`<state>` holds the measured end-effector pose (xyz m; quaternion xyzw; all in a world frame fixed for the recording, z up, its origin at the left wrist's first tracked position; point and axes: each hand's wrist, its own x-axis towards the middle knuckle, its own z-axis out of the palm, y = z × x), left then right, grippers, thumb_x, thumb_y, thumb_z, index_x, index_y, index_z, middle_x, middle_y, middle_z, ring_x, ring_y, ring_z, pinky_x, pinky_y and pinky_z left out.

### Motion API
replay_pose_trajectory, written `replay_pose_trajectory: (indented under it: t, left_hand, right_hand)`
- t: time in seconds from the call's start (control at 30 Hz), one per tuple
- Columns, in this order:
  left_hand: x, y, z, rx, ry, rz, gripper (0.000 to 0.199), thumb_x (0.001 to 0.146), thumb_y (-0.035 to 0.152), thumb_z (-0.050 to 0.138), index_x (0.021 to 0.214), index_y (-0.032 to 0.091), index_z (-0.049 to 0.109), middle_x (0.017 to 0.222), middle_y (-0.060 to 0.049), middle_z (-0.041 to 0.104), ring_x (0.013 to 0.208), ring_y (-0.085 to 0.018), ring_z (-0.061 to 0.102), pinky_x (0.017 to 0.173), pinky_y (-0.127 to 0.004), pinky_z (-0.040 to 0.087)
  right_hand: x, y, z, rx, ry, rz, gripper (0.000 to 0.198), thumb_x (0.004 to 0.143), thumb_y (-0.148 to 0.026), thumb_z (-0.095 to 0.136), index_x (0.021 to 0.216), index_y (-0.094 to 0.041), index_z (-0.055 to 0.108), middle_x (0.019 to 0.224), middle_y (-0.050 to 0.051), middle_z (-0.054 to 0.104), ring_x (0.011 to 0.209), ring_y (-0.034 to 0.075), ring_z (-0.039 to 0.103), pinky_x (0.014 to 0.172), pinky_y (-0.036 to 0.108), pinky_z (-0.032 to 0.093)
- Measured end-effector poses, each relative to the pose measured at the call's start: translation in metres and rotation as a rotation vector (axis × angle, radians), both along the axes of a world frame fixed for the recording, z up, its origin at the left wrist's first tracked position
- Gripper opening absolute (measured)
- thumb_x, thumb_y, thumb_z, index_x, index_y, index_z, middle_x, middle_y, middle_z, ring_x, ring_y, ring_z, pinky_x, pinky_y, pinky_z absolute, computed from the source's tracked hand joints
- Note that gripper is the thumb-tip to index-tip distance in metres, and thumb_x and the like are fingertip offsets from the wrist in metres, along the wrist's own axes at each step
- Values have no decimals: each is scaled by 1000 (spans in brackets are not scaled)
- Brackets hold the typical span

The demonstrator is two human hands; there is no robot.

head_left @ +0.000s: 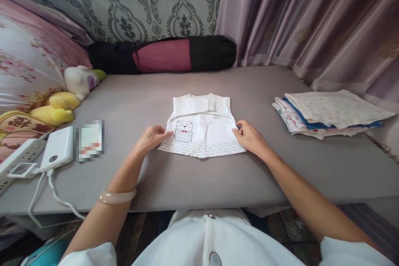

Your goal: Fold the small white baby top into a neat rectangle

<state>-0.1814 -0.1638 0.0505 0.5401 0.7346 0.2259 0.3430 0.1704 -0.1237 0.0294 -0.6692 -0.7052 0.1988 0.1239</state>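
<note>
A small white baby shirt (pixel 215 135) lies flat on the grey-covered surface in front of me, its sleeves folded inward across the chest. A bear drawing is printed on its left side, and lines of small lettering run along the hem. My left hand (pixel 151 137) pinches the shirt's left side edge between thumb and fingers. On the opposite edge, my right hand (pixel 249 135) grips the fabric the same way, thumb on top. The fingers under the cloth are partly hidden.
A stack of folded cloths (pixel 336 112) sits at the right. Along the wall lies a long black and maroon bag (pixel 162 56). On the left are a white power bank (pixel 57 147), a power strip (pixel 18 162), a blurred card (pixel 90 140), plush toys (pixel 56 110) and a flowered pillow (pixel 28 58).
</note>
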Motion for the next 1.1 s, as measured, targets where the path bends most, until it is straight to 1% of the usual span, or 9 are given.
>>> replay_pose_trajectory:
  t: [0.13, 0.27, 0.43, 0.53, 0.67, 0.8, 0.93, 1.0, 1.1]
  left_hand:
    - [-3, -15, 3, 8, -90, -9, 45, 64, 62, 69, 75, 18, 60, 64, 2, 58, 58, -13, 49, 53, -24, 31]
    - [-6, -25, 3, -47, -172, -20, 54, 62, 62, 72, 91, 18, 62, 75, -2, 67, 66, -17, 57, 56, -25, 35]
    - [-6, -35, 0, 4, -211, 2, 73, 66, 58, 72, 126, 21, 52, 67, 3, 62, 60, -15, 54, 55, -24, 33]
    - [-5, -39, 0, 37, -228, 5, 77, 69, 56, 72, 134, 22, 48, 64, 5, 59, 57, -13, 50, 54, -24, 32]
    - [-5, -44, 4, 53, -297, -26, 70, 70, 54, 72, 131, 24, 53, 63, 5, 58, 57, -12, 49, 55, -23, 33]
    - [-6, -47, 7, 72, -371, -32, 54, 67, 52, 76, 112, 23, 68, 64, 2, 62, 60, -13, 52, 57, -24, 38]
    - [-6, -45, 6, 49, -454, 66, 42, 60, 50, 82, 90, 21, 76, 70, -4, 68, 62, -13, 55, 54, -22, 39]
    - [-6, -43, 7, 43, -508, 128, 42, 59, 48, 84, 88, 19, 76, 68, -4, 68, 56, -11, 52, 50, -21, 36]
    - [-4, -38, 9, 54, -622, 207, 41, 56, 42, 88, 87, 17, 76, 64, -3, 65, 51, -7, 46, 46, -19, 33]
  right_hand:
    - [9, -14, 3, -22, 107, 10, 32, 89, -35, 54, 116, -18, 56, 77, 1, 69, 76, 19, 63, 65, 26, 40]
    - [17, -28, 5, -60, 223, 52, 36, 87, -37, 55, 118, -19, 53, 75, -1, 68, 73, 17, 63, 66, 26, 42]
    - [24, -39, 6, -71, 339, 82, 43, 83, -35, 57, 123, -22, 50, 73, -3, 66, 63, 14, 57, 61, 24, 40]
    - [28, -42, 7, -115, 419, 110, 46, 81, -38, 59, 124, -24, 50, 71, -5, 63, 58, 13, 53, 57, 24, 39]
    - [35, -43, 6, -181, 525, 134, 41, 81, -43, 59, 117, -23, 55, 71, -4, 59, 59, 12, 52, 56, 24, 40]
    - [38, -44, 10, -259, 564, 139, 37, 82, -49, 61, 105, -21, 61, 71, -2, 61, 54, 11, 51, 53, 24, 41]
    - [36, -43, 19, -326, 613, 128, 41, 80, -57, 64, 94, -19, 66, 73, 1, 66, 50, 8, 48, 51, 23, 38]
    - [34, -41, 24, -365, 674, 110, 44, 77, -59, 68, 91, -18, 69, 73, 1, 66, 49, 7, 46, 48, 22, 35]
    - [32, -39, 29, -410, 822, 18, 48, 71, -60, 75, 93, -18, 70, 75, 2, 67, 48, 5, 44, 43, 19, 28]
